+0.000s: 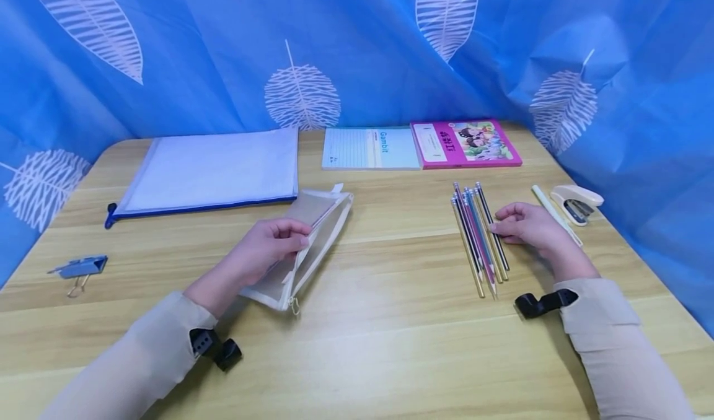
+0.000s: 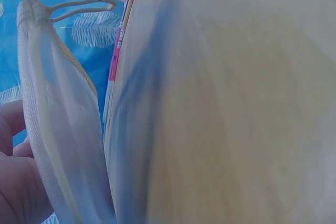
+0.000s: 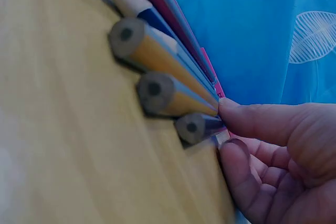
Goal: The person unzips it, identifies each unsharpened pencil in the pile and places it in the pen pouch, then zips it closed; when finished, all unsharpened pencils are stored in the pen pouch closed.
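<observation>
My left hand (image 1: 273, 246) pinches the edge of a pale mesh zipper pouch (image 1: 329, 246), whose mouth gapes toward the right. In the left wrist view, the pouch (image 2: 73, 124) stands tilted up beside the thumb and fingers. Several pencils (image 1: 473, 240) lie in a loose bundle at the right of the table, points toward me or blunt. At the bundle's right side, my right hand (image 1: 532, 229) has thumb and fingertip on a dark striped pencil (image 1: 503, 256). Up close in the right wrist view, the thumb and a curled finger pinch that dark pencil (image 3: 197, 127) on the table.
A white zipper folder (image 1: 217, 166) with blue edge lies back left; a blue binder clip (image 1: 83, 267) is nearer. A light-blue notebook (image 1: 357, 149) and pink book (image 1: 468, 144) lie at the back. Right of my right hand are a pale green pen (image 1: 549, 209) and white stapler (image 1: 580, 196).
</observation>
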### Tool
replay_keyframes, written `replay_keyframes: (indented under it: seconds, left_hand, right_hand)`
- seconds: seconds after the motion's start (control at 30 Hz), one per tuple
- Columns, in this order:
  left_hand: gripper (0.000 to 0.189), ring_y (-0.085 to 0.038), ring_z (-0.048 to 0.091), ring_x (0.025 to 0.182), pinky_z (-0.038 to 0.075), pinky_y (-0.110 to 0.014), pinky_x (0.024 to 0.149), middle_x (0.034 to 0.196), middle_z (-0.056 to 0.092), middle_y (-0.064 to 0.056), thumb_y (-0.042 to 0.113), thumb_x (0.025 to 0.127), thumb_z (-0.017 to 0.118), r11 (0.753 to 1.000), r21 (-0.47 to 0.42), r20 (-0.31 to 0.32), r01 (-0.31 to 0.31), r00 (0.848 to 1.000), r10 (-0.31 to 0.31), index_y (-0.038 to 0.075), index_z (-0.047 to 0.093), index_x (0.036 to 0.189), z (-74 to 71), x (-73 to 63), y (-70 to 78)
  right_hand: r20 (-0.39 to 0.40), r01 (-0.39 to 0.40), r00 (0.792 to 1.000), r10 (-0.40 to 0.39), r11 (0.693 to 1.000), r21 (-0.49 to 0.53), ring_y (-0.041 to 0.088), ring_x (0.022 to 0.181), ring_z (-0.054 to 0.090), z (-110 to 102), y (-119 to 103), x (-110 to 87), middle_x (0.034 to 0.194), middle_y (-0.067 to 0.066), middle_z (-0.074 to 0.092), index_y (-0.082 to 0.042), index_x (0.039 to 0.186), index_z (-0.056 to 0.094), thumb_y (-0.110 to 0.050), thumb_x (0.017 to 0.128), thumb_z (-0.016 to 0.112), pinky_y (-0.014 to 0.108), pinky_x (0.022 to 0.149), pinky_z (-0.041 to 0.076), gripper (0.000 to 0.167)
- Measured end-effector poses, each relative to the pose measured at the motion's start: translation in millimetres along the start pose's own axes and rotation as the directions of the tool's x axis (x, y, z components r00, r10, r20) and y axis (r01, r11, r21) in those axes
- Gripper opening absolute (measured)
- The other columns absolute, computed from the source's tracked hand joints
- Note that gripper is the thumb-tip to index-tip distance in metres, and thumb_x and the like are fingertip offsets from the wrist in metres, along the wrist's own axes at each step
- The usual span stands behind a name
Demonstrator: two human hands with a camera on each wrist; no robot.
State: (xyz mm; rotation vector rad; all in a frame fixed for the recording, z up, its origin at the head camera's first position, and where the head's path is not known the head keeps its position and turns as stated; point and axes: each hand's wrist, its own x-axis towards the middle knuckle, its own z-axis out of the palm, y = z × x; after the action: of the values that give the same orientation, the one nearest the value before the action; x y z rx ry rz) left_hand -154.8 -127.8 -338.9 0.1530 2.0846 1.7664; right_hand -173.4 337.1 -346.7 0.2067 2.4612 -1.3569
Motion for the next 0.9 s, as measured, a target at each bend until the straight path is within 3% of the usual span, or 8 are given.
replay_keyframes:
  seconds: [0.37,0.6,0.73,0.9]
  left_hand:
    - [0.029,-0.006,0.052,0.072,0.048,-0.02,0.066,0.082,0.058,0.005,0.002,0.086,0.059,1.0,-0.008,0.017,-0.003,1.0,0.003,-0.01,0.057,0.112,-0.1,-0.1,-0.3]
    - [0.031,-0.006,0.053,0.073,0.049,-0.02,0.067,0.083,0.057,0.004,0.002,0.086,0.059,1.0,-0.007,0.021,0.005,1.0,-0.005,-0.01,0.055,0.114,-1.6,-1.3,0.0]
    - [0.032,-0.007,0.054,0.074,0.05,-0.02,0.067,0.083,0.057,0.003,0.002,0.086,0.059,1.0,-0.006,0.029,0.014,0.999,-0.014,-0.011,0.055,0.115,-2.3,-1.9,-0.3]
    - [0.033,-0.006,0.054,0.074,0.05,-0.02,0.067,0.083,0.058,0.003,0.002,0.086,0.059,1.0,-0.007,0.037,0.017,0.999,-0.016,-0.011,0.054,0.116,-2.3,-2.9,-0.8]
  right_hand:
    - [0.073,-0.065,0.994,0.076,0.989,-0.134,0.008,0.07,0.057,-9,-7,0.6,0.082,0.002,0.052,0.007,0.129,0.034,-0.013,0.087,0.062,0.026,0.065,0.054,0.054]
    - [0.113,0.0,0.993,0.036,0.955,-0.298,0.015,0.071,0.054,-8,-14,-3.8,0.087,0.011,0.05,0.009,0.134,0.028,-0.011,0.082,0.065,0.029,0.061,0.053,0.067]
    - [0.109,0.018,0.994,0.009,0.969,-0.245,0.015,0.07,0.055,-9,-11,-5.2,0.089,0.011,0.053,0.011,0.134,0.027,-0.006,0.081,0.06,0.03,0.062,0.053,0.065]
    - [0.088,0.038,0.995,-0.037,0.999,-0.017,0.011,0.074,0.059,-10,-5,-7.8,0.086,0.003,0.055,0.004,0.137,0.024,-0.001,0.083,0.055,0.03,0.068,0.054,0.063]
